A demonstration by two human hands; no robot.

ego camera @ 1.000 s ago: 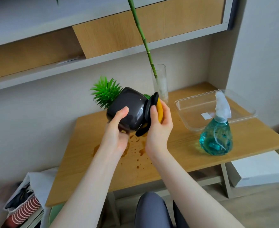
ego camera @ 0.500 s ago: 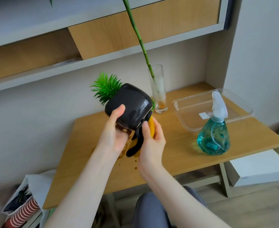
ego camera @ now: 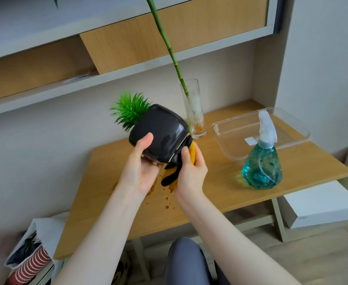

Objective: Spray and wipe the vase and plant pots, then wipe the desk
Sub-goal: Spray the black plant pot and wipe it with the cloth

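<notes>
above the desk [ego camera: 220, 194], left grip [ego camera: 142, 171] cradles tilted pot [ego camera: 160, 134]; right grip [ego camera: 189, 173] presses cloth [ego camera: 192, 154].

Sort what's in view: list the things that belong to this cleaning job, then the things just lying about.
For the job:
black plant pot, held tilted by the left hand
black and yellow cloth, in the right hand
glass vase
spray bottle
stained desk

Lying about:
clear tray
white box
striped paper cups
</notes>
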